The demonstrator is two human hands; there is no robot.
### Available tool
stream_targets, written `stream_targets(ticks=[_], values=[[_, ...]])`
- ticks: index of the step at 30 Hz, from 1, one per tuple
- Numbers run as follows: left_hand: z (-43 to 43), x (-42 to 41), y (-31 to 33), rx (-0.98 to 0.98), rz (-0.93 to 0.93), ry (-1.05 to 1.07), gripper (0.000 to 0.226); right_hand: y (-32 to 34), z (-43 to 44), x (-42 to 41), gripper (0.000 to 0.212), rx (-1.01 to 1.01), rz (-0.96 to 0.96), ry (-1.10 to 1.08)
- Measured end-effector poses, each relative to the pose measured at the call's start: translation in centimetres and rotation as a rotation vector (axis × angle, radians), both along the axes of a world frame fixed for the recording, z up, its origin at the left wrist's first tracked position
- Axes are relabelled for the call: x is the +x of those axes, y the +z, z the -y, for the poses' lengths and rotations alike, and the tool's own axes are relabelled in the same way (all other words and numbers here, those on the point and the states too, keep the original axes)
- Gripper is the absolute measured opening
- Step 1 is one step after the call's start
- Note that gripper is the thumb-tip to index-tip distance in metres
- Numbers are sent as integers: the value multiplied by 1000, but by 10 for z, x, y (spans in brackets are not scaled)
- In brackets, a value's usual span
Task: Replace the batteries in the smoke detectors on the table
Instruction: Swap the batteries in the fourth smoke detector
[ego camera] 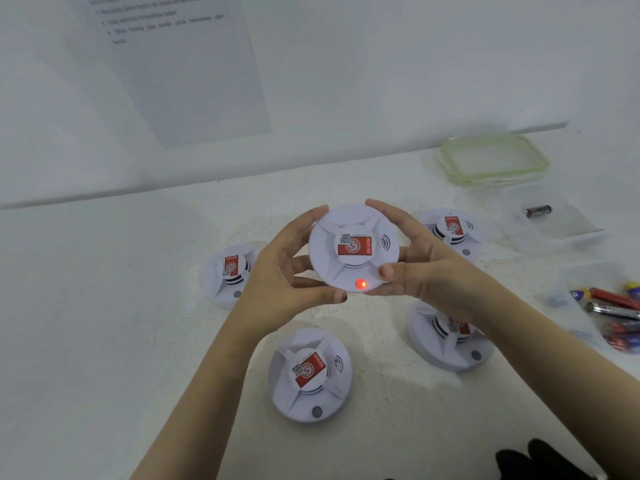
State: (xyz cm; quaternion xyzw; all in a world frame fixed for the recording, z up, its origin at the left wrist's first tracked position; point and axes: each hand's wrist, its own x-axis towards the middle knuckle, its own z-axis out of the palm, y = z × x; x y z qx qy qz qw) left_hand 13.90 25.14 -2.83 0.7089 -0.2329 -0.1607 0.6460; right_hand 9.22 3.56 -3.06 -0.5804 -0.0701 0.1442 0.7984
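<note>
I hold a round white smoke detector [353, 247] above the table, face toward me, its red lamp lit near the lower edge. My left hand [287, 271] grips its left rim and my right hand [419, 261] grips its right rim, thumb on the front. Several more detectors lie on the table: one at the left [230, 275], one in front [310, 375], one at the back right [453, 230] and one partly under my right forearm [446, 344]. A single battery [537, 211] lies in a clear tub [571, 233].
Another clear tub [568, 299] at the right edge holds several batteries [613, 306]. Two green-rimmed lids [491, 161] are stacked at the back right. A printed sheet [180, 64] hangs on the wall behind the white table [104, 306]. Something dark [540, 459] sits at the bottom right.
</note>
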Motion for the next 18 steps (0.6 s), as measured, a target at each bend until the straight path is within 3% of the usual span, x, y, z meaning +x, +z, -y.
stream_targets(ticks=[18], values=[[-3, -2, 2, -4, -13, 5, 91, 0, 2, -1, 76, -46, -8, 0]])
